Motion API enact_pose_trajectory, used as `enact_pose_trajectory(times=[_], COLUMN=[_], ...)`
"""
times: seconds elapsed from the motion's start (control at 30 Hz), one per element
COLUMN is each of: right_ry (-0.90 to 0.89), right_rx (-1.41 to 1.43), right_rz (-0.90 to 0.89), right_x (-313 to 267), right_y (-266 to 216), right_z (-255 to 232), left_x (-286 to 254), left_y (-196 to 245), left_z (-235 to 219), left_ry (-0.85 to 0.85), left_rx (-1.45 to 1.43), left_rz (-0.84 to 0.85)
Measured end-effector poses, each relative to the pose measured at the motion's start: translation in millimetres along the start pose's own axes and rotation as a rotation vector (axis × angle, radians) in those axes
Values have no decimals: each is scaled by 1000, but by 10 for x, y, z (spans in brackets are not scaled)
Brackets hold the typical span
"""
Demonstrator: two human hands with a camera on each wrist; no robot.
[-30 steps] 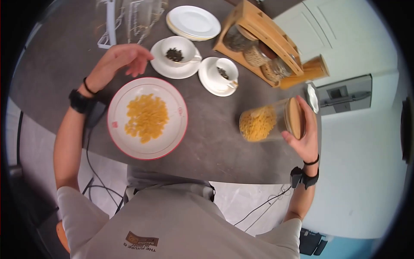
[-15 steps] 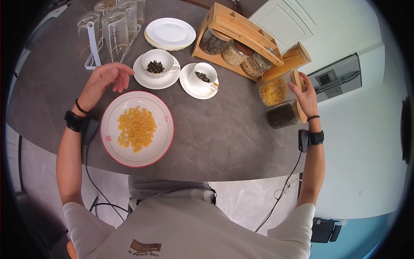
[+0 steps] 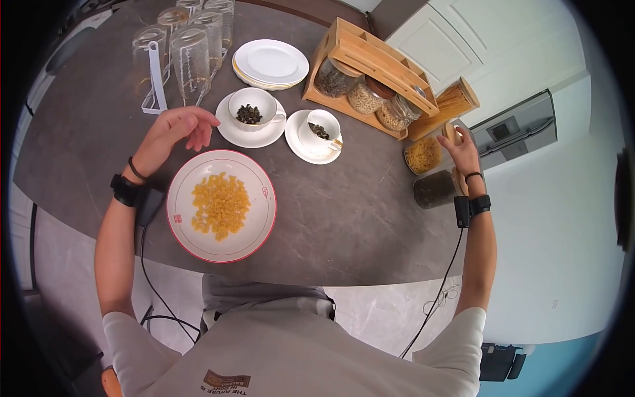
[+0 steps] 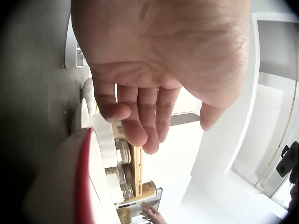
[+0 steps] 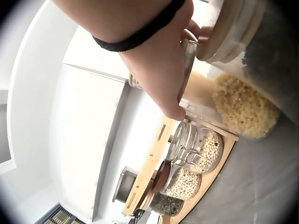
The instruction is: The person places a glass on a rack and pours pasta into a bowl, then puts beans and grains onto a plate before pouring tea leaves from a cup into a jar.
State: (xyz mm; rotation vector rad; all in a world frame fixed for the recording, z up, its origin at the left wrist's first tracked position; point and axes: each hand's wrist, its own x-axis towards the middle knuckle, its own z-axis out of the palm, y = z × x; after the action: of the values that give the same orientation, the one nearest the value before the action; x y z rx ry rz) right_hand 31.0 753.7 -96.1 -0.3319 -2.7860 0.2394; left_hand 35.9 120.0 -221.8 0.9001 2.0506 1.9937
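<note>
At the table's far right, the right hand (image 3: 463,155) grips the wooden lid of a glass jar of yellow pasta (image 3: 423,155); the jar stands between a jar of dark contents (image 3: 434,189) and the wooden rack. In the right wrist view the thumb and fingers are round the lid, above the pasta (image 5: 245,105). The left hand (image 3: 177,135) hovers over the table behind a red-rimmed plate (image 3: 262,221) with yellow pasta (image 3: 220,205) on it. Its fingers are loosely bent and hold nothing, as the left wrist view shows of the left hand (image 4: 159,70).
Two white cups with dark leaves (image 3: 250,114) (image 3: 321,130) stand on saucers behind the plate. Stacked white plates (image 3: 271,63), upturned glasses on a rack (image 3: 192,63) and a wooden rack with jars (image 3: 370,66) line the back. A jar of long pasta (image 3: 456,99) is at the back right.
The right hand has carried the pasta jar to the back right, beside the dark jar, and still grips its lid. The left hand stays near the plate. The head view has shifted.
</note>
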Motion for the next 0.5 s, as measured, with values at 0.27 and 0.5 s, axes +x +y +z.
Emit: enact_pose_trajectory(times=[0.27,0.5], right_ry=[-10,-39], right_rx=[17,-18], right_rz=[28,17], right_x=[28,84], right_y=[103,126], right_z=[71,94], left_x=[9,16], left_y=[-23,-52], left_z=[-7,-24], left_ry=[-2,1], left_rx=[11,14], left_rz=[-22,-32])
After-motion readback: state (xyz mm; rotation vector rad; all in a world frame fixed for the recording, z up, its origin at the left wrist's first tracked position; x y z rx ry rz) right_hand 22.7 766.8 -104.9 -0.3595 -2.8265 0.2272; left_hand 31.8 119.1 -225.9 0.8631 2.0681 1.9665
